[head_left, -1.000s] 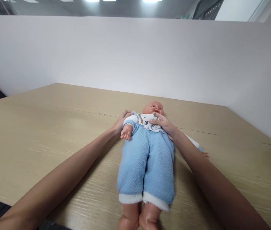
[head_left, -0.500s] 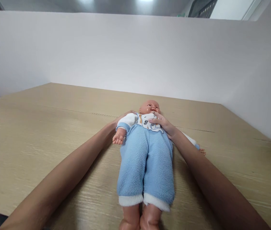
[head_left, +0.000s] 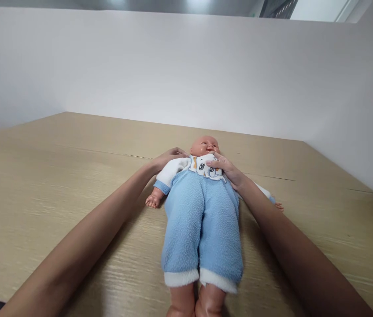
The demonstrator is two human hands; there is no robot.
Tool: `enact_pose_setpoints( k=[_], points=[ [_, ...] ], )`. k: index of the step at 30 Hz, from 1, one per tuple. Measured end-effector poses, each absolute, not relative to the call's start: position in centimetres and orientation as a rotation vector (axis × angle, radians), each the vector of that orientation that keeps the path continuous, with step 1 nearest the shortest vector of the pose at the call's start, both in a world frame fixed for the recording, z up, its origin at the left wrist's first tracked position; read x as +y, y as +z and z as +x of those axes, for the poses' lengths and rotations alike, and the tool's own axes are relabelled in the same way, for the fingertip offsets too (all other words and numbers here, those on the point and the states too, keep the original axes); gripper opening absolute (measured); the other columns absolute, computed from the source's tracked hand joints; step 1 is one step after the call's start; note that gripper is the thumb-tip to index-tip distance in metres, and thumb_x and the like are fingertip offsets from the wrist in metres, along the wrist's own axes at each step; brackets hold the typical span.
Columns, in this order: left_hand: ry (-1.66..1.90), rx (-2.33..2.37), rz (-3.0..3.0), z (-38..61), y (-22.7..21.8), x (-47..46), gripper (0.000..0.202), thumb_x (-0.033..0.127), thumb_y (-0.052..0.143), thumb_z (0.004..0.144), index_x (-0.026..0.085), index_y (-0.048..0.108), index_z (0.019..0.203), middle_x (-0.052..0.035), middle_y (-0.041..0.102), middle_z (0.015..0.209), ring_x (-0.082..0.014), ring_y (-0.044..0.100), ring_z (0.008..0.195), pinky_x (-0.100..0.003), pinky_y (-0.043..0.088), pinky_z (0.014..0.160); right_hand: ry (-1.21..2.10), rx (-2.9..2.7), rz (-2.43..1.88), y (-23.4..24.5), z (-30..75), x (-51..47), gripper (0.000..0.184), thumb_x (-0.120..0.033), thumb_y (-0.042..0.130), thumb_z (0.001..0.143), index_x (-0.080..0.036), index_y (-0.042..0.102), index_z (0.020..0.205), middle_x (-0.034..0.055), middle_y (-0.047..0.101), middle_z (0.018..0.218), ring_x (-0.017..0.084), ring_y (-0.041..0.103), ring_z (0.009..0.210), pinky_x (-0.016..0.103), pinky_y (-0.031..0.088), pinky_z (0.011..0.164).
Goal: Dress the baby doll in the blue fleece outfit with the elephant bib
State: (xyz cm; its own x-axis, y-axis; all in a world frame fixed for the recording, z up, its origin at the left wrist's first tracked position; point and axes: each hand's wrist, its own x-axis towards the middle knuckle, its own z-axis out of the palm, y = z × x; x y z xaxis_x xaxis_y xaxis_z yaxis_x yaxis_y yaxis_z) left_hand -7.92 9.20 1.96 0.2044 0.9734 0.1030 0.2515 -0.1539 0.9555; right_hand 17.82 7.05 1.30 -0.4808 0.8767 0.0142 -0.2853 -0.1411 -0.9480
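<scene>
A baby doll in a white and light blue fleece outfit lies on its back, its head at the far end and its legs toward me. My right hand grips the side of its chest, with fingers spread over the elephant face on the front, just under the chin. At the shoulder on the left, my left hand has its bent fingers against the collar, closed on the cloth there; the fingertips are partly hidden. The doll's sleeved arm on the left lies out beside the body. Its other arm is mostly behind my right forearm.
The wooden tabletop has thin seams running across it. A white partition stands along the back and continues on the right. Dark areas show past the table's edge at the lower left.
My left hand has shifted from around the doll's upper arm up over its shoulder to the collar. The doll's arm on that side has swung outward and down. My right hand stays on the chest.
</scene>
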Motion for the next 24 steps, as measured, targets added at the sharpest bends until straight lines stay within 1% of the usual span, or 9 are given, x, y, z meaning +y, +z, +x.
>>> enact_pose_setpoints(
  k=[2, 5, 7, 10, 13, 15, 18, 21, 24],
  points=[
    [0.883, 1.229, 1.594, -9.0, 2.1, 9.8, 0.044, 0.057, 0.085, 0.078, 0.018, 0.073, 0.094, -0.0061, 0.075, 0.089, -0.0233, 0.069, 0.084, -0.033, 0.056, 0.073, 1.752, -1.274, -0.737, 1.6, 17.7, 7.0, 0.035, -0.026, 0.094, 0.077, -0.025, 0.07, 0.103, 0.0001, 0.083, 0.099, 0.016, 0.078, 0.084, 0.026, 0.064, 0.081],
    [0.737, 1.339, 1.72, -10.0, 2.9, 9.8, 0.05, 0.066, 0.082, 0.076, 0.019, 0.069, 0.089, -0.0056, 0.07, 0.08, -0.0222, 0.061, 0.074, -0.033, 0.047, 0.064, 1.74, -1.306, -0.735, 2.8, 17.6, 6.8, 0.037, -0.031, 0.094, 0.078, -0.025, 0.07, 0.105, 0.0003, 0.081, 0.102, 0.016, 0.076, 0.089, 0.027, 0.062, 0.086],
    [0.835, 1.328, 1.907, -10.2, 4.4, 8.9, 0.049, 0.065, 0.081, 0.08, 0.02, 0.067, 0.094, -0.005, 0.068, 0.088, -0.0203, 0.058, 0.078, -0.033, 0.046, 0.069, 1.69, -1.419, -0.812, 4.2, 18.1, 6.6, 0.041, -0.038, 0.093, 0.079, -0.026, 0.07, 0.111, 0.0004, 0.08, 0.101, 0.018, 0.074, 0.089, 0.03, 0.061, 0.084],
    [0.933, 0.971, 2.119, -9.7, 7.5, 6.9, 0.041, 0.057, 0.077, 0.09, 0.022, 0.062, 0.106, -0.0057, 0.066, 0.106, -0.0193, 0.061, 0.092, -0.033, 0.05, 0.083, 1.413, -1.898, -1.062, 6.7, 19.7, 6.4, 0.042, -0.055, 0.086, 0.084, -0.026, 0.072, 0.112, 0.0031, 0.078, 0.108, 0.023, 0.072, 0.096, 0.035, 0.057, 0.084],
    [0.715, 0.737, 2.116, -9.2, 9.5, 5.3, 0.037, 0.055, 0.073, 0.095, 0.023, 0.06, 0.111, -0.0055, 0.067, 0.109, -0.0197, 0.064, 0.094, -0.033, 0.051, 0.083, 0.985, -2.397, -1.31, 8.7, 21.9, 6.2, 0.047, -0.069, 0.074, 0.089, -0.026, 0.076, 0.106, 0.0054, 0.078, 0.118, 0.03, 0.069, 0.109, 0.041, 0.052, 0.092],
    [0.5, 0.804, 2.164, -9.3, 9.4, 5.1, 0.04, 0.058, 0.073, 0.094, 0.024, 0.063, 0.112, -0.0051, 0.07, 0.109, -0.0217, 0.065, 0.097, -0.033, 0.05, 0.083, 0.868, -2.546, -1.429, 9.1, 23.1, 6.2, 0.052, -0.075, 0.065, 0.093, -0.026, 0.075, 0.106, 0.0062, 0.079, 0.114, 0.032, 0.069, 0.108, 0.043, 0.05, 0.091],
    [0.205, 1.029, 2.276, -10.0, 8.3, 5.8, 0.047, 0.067, 0.069, 0.092, 0.023, 0.069, 0.109, -0.005, 0.073, 0.105, -0.0249, 0.065, 0.095, -0.033, 0.046, 0.08, 0.887, -2.597, -1.486, 8.6, 24.2, 6.2, 0.053, -0.075, 0.06, 0.095, -0.027, 0.075, 0.111, 0.0062, 0.079, 0.119, 0.033, 0.069, 0.112, 0.043, 0.051, 0.095],
    [0.028, 1.151, 2.349, -10.9, 7.8, 6.6, 0.048, 0.07, 0.062, 0.093, 0.022, 0.071, 0.094, -0.0043, 0.073, 0.092, -0.0239, 0.062, 0.081, -0.034, 0.04, 0.071, 0.912, -2.581, -1.463, 8.0, 24.2, 6.2, 0.053, -0.074, 0.061, 0.095, -0.029, 0.075, 0.12, 0.0049, 0.078, 0.131, 0.034, 0.068, 0.121, 0.044, 0.051, 0.102],
    [-0.046, 1.157, 2.381, -11.3, 8.2, 6.5, 0.045, 0.066, 0.061, 0.093, 0.022, 0.068, 0.085, -0.004, 0.072, 0.084, -0.0222, 0.059, 0.073, -0.034, 0.035, 0.066, 0.824, -2.554, -1.539, 7.7, 23.8, 5.6, 0.052, -0.075, 0.059, 0.095, -0.027, 0.072, 0.113, 0.0071, 0.079, 0.12, 0.035, 0.071, 0.111, 0.047, 0.053, 0.098]
  ],
)
